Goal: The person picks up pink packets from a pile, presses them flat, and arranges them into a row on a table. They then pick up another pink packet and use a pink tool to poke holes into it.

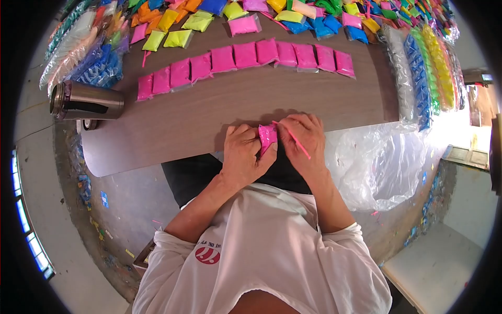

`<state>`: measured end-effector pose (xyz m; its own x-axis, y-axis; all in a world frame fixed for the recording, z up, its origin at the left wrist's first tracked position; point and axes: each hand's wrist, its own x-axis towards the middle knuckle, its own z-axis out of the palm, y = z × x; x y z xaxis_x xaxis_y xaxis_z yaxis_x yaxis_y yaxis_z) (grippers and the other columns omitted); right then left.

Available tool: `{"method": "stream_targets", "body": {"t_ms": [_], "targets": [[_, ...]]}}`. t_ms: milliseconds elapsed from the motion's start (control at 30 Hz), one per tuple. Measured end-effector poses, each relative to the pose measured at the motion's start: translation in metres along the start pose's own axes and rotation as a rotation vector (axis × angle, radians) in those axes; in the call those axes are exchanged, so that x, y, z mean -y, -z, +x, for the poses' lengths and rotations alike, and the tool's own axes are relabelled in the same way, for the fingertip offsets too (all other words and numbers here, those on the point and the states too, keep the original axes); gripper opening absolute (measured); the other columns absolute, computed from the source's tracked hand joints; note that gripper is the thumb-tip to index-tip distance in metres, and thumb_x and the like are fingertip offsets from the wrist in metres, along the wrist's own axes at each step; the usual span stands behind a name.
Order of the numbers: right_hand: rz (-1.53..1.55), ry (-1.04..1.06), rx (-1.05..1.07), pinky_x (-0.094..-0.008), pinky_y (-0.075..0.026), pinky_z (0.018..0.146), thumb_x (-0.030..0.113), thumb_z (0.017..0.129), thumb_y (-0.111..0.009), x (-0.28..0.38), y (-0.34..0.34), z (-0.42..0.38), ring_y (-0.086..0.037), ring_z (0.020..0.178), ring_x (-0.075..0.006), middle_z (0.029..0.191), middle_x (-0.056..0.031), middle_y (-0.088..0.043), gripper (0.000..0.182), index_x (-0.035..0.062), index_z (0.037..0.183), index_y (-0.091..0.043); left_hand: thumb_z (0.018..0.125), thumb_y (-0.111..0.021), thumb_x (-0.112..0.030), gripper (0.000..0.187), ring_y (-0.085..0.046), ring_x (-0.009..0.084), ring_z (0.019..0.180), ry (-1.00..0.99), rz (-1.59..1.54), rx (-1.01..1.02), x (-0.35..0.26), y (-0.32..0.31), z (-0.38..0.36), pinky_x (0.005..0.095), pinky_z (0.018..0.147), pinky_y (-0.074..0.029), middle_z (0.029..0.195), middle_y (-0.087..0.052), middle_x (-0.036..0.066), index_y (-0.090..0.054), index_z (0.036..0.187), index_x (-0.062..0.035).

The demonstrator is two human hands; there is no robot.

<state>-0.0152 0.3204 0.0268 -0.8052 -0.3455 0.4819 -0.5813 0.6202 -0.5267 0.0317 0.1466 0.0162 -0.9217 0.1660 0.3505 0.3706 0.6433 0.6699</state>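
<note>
A small pink packet (267, 137) is held at the middle of the counter's near edge. The left hand (243, 153) is clamped on it, thumb across its lower end and bent fingers along its left side. The right hand (303, 140) is close beside the packet, with a thin pink stick (296, 141) slanting across its fingers; whether its fingertips also press on the packet cannot be told.

Beyond the hands, a row of pink packets (222, 59) lies in a shallow arc across the counter (183, 123), side by side, roughly parallel to the far edge. Behind the row, yellow packets (178, 38) and others in orange, blue and green are scattered, thickening into a heap along the far edge.

Near the left end, a metal flask (97, 100) lies on its side, with a small round lid (90, 124) just beside it. Clear bags of colored packets (102, 65) crowd the far left corner. Along the right edge stand long bagged strips (422, 78) in white, blue, green and yellow. Below the near edge, toward the right, hangs a crumpled clear plastic sheet (374, 170).
</note>
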Motion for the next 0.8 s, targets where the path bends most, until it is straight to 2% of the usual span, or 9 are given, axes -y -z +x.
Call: {"method": "stream_targets", "body": {"t_ms": [100,200,300,400,500,633,767,800], "targets": [[0.183,-0.147,-0.118,-0.0399,-0.049,0.075,0.006,0.082,-0.076,0.003,0.002,-0.006,-0.063,0.081,-0.0301,0.090,-0.0092,-0.069,0.012,0.0063,0.093,-0.071,0.081,-0.070,-0.021,0.015,-0.055,0.0254,0.076,-0.028,-0.025,-0.056,0.002,0.000,-0.002,0.0398,0.072,-0.037,0.081,-0.066,0.006,-0.068,0.078,-0.0066],[0.190,-0.075,-0.131,-0.0400,-0.049,0.072,0.007,0.083,-0.075,0.016,0.010,-0.008,-0.063,0.078,-0.0306,0.089,-0.0099,-0.070,0.011,0.0055,0.093,-0.072,0.078,-0.073,-0.019,0.014,-0.056,0.0227,0.075,-0.019,-0.017,-0.050,0.001,0.000,0.000,0.0389,0.075,-0.039,0.077,-0.065,0.004,-0.070,0.076,-0.0055],[0.135,-0.113,-0.070,-0.0400,-0.050,0.072,0.006,0.083,-0.076,0.009,-0.003,-0.015,-0.062,0.077,-0.0307,0.090,-0.0099,-0.070,0.011,0.0055,0.093,-0.072,0.082,-0.069,-0.019,0.013,-0.055,0.0251,0.076,-0.009,-0.016,-0.040,0.001,-0.002,0.000,0.0396,0.072,-0.037,0.080,-0.065,0.006,-0.069,0.077,-0.0075],[0.199,-0.223,-0.140,-0.0405,-0.050,0.071,0.005,0.080,-0.076,0.013,0.002,-0.011,-0.062,0.077,-0.0316,0.090,-0.0099,-0.070,0.012,0.0058,0.092,-0.071,0.082,-0.069,-0.019,0.013,-0.055,0.0255,0.075,-0.030,-0.028,-0.044,0.003,-0.002,-0.001,0.0398,0.071,-0.037,0.078,-0.064,0.006,-0.068,0.076,-0.0068],[0.164,0.015,-0.067,-0.0407,-0.050,0.071,0.004,0.079,-0.076,0.025,0.011,-0.002,-0.062,0.079,-0.0321,0.091,-0.0102,-0.069,0.014,0.0065,0.091,-0.071,0.081,-0.070,-0.018,0.014,-0.054,0.0259,0.073,-0.030,-0.019,-0.072,0.001,-0.002,0.000,0.0399,0.071,-0.037,0.076,-0.063,0.006,-0.066,0.075,-0.0063],[0.026,-0.054,-0.054,-0.0397,-0.051,0.073,0.004,0.076,-0.077,0.006,0.006,-0.001,-0.063,0.083,-0.0301,0.094,-0.0088,-0.069,0.019,0.0070,0.094,-0.071,0.079,-0.071,-0.017,0.015,-0.053,0.0259,0.072,-0.027,-0.008,-0.050,0.002,-0.004,0.001,0.0402,0.070,-0.036,0.074,-0.061,0.006,-0.065,0.072,-0.0055],[0.118,0.130,-0.032,-0.0389,-0.052,0.070,0.003,0.078,-0.077,0.022,0.015,0.006,-0.063,0.081,-0.0294,0.091,-0.0083,-0.068,0.014,0.0061,0.091,-0.071,0.079,-0.072,-0.018,0.017,-0.053,0.0258,0.071,-0.053,-0.021,-0.114,0.001,-0.004,0.000,0.0404,0.070,-0.036,0.071,-0.059,0.006,-0.065,0.071,-0.0053],[0.097,0.106,-0.025,-0.0392,-0.051,0.071,0.003,0.077,-0.077,0.020,0.013,0.005,-0.063,0.082,-0.0295,0.093,-0.0081,-0.068,0.016,0.0063,0.091,-0.071,0.080,-0.072,-0.018,0.017,-0.053,0.0257,0.071,-0.070,-0.019,-0.137,0.002,-0.006,0.001,0.0405,0.070,-0.037,0.070,-0.059,0.006,-0.065,0.070,-0.0053]]}}
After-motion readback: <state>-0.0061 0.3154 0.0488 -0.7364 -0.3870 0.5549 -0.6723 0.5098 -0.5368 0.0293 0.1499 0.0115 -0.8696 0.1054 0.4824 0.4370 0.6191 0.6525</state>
